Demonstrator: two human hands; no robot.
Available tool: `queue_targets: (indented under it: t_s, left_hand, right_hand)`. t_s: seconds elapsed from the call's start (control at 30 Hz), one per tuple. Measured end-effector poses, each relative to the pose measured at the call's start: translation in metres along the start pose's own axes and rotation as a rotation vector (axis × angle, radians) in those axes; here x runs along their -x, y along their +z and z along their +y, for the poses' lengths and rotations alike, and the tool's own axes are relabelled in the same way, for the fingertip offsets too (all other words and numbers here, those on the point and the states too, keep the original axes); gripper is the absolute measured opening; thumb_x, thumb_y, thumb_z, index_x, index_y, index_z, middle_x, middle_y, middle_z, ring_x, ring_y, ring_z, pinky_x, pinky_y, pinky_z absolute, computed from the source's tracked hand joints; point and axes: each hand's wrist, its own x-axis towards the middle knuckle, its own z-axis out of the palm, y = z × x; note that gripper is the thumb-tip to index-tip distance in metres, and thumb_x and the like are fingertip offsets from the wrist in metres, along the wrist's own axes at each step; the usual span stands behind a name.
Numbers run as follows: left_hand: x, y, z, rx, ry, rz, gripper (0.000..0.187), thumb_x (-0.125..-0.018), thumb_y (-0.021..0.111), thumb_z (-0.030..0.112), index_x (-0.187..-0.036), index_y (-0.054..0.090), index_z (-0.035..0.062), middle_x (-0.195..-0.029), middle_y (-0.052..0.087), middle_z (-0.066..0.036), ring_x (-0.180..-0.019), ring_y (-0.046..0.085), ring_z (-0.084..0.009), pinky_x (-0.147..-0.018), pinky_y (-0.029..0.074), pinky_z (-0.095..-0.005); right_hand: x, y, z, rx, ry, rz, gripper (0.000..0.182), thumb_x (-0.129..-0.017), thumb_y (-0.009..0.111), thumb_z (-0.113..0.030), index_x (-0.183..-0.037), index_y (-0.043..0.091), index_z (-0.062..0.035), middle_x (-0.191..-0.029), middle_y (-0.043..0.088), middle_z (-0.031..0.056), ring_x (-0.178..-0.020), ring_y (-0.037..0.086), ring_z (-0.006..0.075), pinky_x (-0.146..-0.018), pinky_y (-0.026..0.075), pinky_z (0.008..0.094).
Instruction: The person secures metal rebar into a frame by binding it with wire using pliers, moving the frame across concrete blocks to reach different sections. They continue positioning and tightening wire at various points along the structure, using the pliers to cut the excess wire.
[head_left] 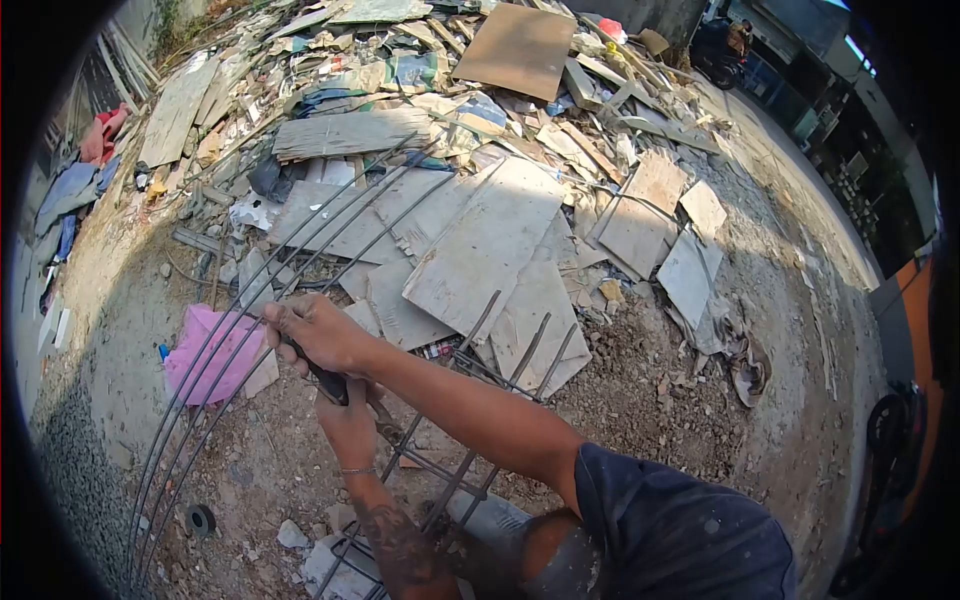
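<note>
My right hand [312, 332] is closed, its thumb and fingers pinched together beside several long, bent steel rods [232, 325]. What lies between those fingers is too small to make out. Just below it, my left hand [348, 425], with a band at the wrist, is wrapped around a dark-handled tool [328, 384]. The tool's kind is partly hidden by the fingers. Under my forearms runs a rebar cage [452, 485] of long bars and cross ties. Its bar ends [535, 345] stick out past my right forearm.
A pink plastic bag [212, 355] lies behind the rods. Broken boards [485, 250] and rubble are heaped ahead, with a brown panel [515, 50] on top. A black ring-shaped roll [201, 519] is on the dirt at lower left. Cloths [75, 190] lie far left.
</note>
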Motion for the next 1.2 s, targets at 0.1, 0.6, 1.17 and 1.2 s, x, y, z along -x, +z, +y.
queue_targets:
  t_s: [0.1,0.6,1.17,1.2]
  left_hand:
    - [-0.005,-0.001,-0.009,0.213,-0.09,-0.097,0.028,-0.093,0.048,0.029,-0.086,0.048,0.0012,-0.069,0.053,-0.006,-0.054,0.052,-0.0138,-0.05,0.043,-0.0271]
    - [-0.011,-0.028,-0.034,0.441,-0.237,0.066,0.041,-0.096,0.034,0.042,-0.082,0.044,0.0053,-0.072,0.054,-0.01,-0.063,0.057,-0.0235,-0.061,0.051,-0.036]
    - [-0.002,-0.015,-0.024,0.273,-0.209,-0.252,0.037,-0.096,0.039,0.035,-0.099,0.052,0.0008,-0.078,0.058,-0.005,-0.066,0.055,-0.0107,-0.056,0.045,-0.0239]
    - [-0.005,-0.016,-0.024,0.104,-0.196,-0.282,0.032,-0.096,0.04,0.03,-0.097,0.053,0.0006,-0.076,0.056,-0.004,-0.063,0.054,-0.0097,-0.055,0.044,-0.0227]
  right_hand:
    - [-0.006,0.002,0.001,-0.036,-0.108,0.01,0.033,-0.09,0.054,-0.033,-0.078,0.055,-0.0021,-0.07,0.054,0.0016,-0.06,0.053,0.0085,-0.057,0.044,0.0233]
    - [-0.003,-0.034,0.019,-0.075,-0.129,0.427,0.019,-0.094,0.045,-0.027,-0.092,0.044,-0.008,-0.063,0.042,-0.0004,-0.046,0.035,0.0061,-0.041,0.028,0.0216]
    - [0.03,-0.057,-0.057,-0.247,-0.421,0.852,0.023,-0.095,0.043,-0.026,-0.081,0.039,-0.0085,-0.058,0.03,-0.0017,-0.044,0.028,0.0093,-0.046,0.03,0.0268]
    - [0.031,-0.054,-0.059,-0.205,-0.46,0.923,0.024,-0.094,0.044,-0.027,-0.079,0.039,-0.0091,-0.057,0.03,-0.0023,-0.043,0.028,0.009,-0.047,0.03,0.027]
